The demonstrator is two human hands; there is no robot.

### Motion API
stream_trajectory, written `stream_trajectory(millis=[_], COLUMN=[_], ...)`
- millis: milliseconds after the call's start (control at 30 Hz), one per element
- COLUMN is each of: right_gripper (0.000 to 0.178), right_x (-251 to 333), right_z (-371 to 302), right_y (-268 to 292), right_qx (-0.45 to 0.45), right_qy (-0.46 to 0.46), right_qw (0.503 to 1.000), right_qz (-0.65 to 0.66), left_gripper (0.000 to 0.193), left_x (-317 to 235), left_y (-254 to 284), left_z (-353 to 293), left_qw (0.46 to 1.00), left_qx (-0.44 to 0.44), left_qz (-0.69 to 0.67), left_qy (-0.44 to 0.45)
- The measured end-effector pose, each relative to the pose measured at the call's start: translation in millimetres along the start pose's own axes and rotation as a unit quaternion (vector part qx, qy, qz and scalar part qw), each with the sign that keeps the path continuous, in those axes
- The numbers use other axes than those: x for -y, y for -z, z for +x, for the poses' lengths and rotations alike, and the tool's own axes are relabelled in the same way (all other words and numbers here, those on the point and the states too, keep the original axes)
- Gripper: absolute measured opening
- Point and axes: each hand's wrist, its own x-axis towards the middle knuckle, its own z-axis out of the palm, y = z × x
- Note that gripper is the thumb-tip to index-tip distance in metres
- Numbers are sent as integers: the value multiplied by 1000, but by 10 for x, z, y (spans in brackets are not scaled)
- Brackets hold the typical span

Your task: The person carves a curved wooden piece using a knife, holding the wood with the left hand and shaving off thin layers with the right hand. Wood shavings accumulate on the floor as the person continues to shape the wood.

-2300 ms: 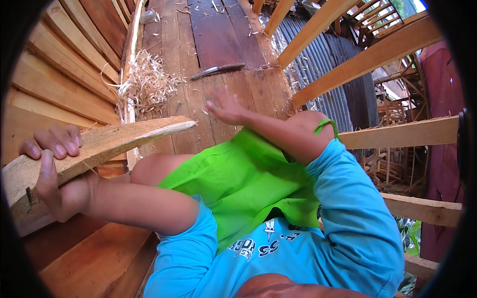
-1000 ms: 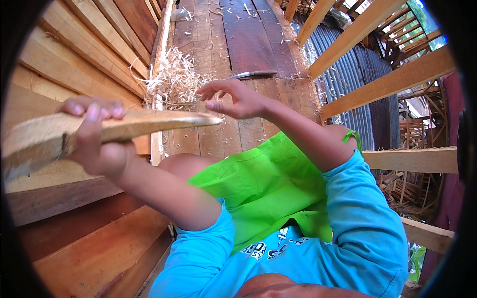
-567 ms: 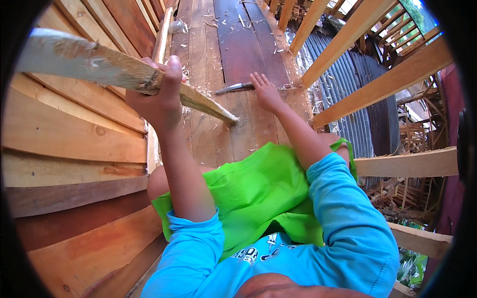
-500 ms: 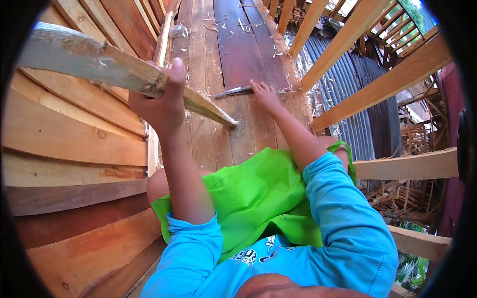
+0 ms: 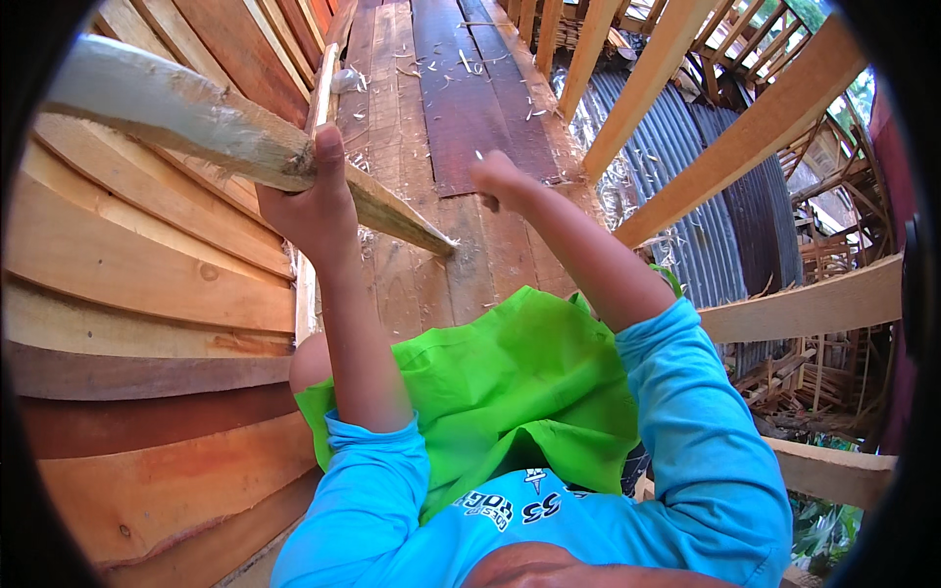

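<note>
My left hand point(image 5: 316, 211) is closed round a long rough wooden pole point(image 5: 186, 108). The pole slants from the upper left down to the plank floor, where its pale cut end point(image 5: 449, 247) rests. My right hand point(image 5: 500, 182) is closed in a fist above the floor, to the right of the pole. Its fingers hide nearly all of the knife; only a small bright bit point(image 5: 479, 155) shows at the fist's far side. Pale wood shavings point(image 5: 465, 61) lie scattered on the boards beyond both hands.
A wall of overlapping boards point(image 5: 147, 284) stands close on the left. Along the right runs a railing of wooden slats point(image 5: 652, 83), with corrugated metal sheets point(image 5: 676, 186) below it. A dark reddish board point(image 5: 461, 108) lies lengthwise on the floor ahead. Green cloth point(image 5: 510, 363) covers my lap.
My right hand has closed and lifted with the knife, which lay on the floor under its fingers before. The pole has tilted slightly, still in my left hand.
</note>
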Motion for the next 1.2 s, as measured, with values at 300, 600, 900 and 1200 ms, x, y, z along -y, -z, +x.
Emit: stream_trajectory(millis=[300, 600, 900, 1200], right_gripper=[12, 17, 22, 45], right_x=[288, -845, -1217, -1287], right_z=[676, 572, 2, -320], right_y=[-273, -163, 310, 677], right_qx=[-56, -4, -95, -221], right_qy=[194, 156, 104, 122], right_qw=[859, 929, 949, 967], right_qz=[470, 336, 282, 23], left_gripper=[55, 40, 38, 20], left_x=[-14, 11, -127, -34], left_y=[-74, 194, 309, 419], left_z=[0, 110, 97, 152], left_qw=[999, 992, 978, 948], left_qx=[30, 42, 113, 155], left_qz=[24, -92, -127, -254], left_qy=[4, 78, 123, 111])
